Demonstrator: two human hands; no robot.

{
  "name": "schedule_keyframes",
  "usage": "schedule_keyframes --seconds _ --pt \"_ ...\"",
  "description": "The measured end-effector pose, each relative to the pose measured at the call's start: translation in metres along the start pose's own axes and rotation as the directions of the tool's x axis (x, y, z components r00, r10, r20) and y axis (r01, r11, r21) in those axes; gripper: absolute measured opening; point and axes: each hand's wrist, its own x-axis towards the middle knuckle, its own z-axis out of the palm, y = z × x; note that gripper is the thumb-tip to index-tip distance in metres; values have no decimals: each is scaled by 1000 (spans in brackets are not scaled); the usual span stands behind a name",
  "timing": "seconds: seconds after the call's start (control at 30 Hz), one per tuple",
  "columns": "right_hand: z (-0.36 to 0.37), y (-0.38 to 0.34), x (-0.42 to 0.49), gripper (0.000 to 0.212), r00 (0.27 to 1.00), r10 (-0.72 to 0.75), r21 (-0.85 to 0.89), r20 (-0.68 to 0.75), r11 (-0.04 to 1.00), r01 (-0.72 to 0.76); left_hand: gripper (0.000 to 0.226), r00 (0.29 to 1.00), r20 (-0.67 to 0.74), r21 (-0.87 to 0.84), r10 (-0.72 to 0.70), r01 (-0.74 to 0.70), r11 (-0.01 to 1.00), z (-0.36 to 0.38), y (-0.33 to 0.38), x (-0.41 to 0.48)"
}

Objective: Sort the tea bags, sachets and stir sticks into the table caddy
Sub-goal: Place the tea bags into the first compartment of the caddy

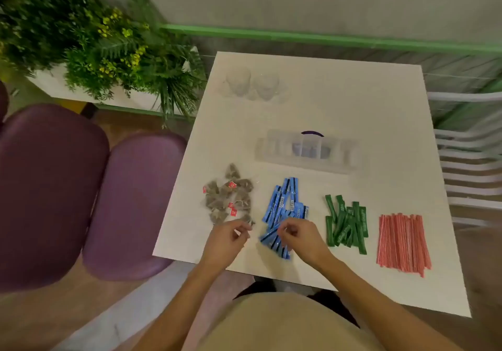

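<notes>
Head view shows a clear caddy [271, 149] with a dark handle standing mid-table, nothing sorted into it yet as far as the blur allows.

On the person's side of the caddy lie four heaps:
- Tea bags [231, 198] are off its left end.
- Blue sachets [285, 206] are just in front of it.
- Green sachets [346, 223] are in front of its right end.
- Red stir sticks [403, 242] are further right, well apart from it.

The left hand [226, 242] hovers at the edge of the tea bag heap furthest from the caddy, and the right hand [301, 235] hovers over the blue sachets. Both have fingers curled inward, but motion blur hides whether either pinches anything.

The tea bags look feather-light, soft and easily torn. They are probably best lifted by the paper tag or with a loose pinch on the pouch, watching for tangled strings. The sachets seem light, thin and slick, so a pinch across the middle of a small bundle should hold. The sticks look stiff and prone to rolling, so gathering them round the middle would suit.
</notes>
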Motion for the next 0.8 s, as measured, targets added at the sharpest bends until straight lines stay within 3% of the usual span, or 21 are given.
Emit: schedule_keyframes --seconds 0.1,0.27,0.37,0.63,0.8 --pt "13 -7 13 15 999 43 -3 -17 999 -43 18 996 -49 220 80 -67 973 -17 -9 33" --pt "25 -14 23 16 993 114 51 -6 992 -113 40 989 15 480 147 -136 866 -25 -19 69" --pt "29 -16 33 16 993 121 62 1 991 -120 39 985 45 495 166 -166 853 -27 -24 84" --pt "27 -27 58 13 991 124 3 42 992 -124 10 987 13 518 163 -146 843 -27 -32 97" --pt "20 -32 71 11 994 111 -14 20 994 -111 9 987 29 376 156 -155 914 -32 -30 102"
